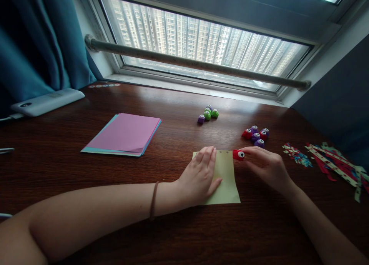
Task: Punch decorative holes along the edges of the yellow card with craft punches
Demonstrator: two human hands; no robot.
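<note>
Left forearm [100,207] foremost, left hand [197,178] flat across yellow paper [226,184] lengthwise near-to-far, right hand [269,167] pinches a red punch [236,155] at the paper's far-right corner, purple punches [255,137] beyond.

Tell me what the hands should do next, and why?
Probably squeeze the red punch with the right hand: it sits at the upper right edge of the yellow paper, small dark holes line the top nearby, and the left hand lies flat on the sheet, steadying it.
</note>
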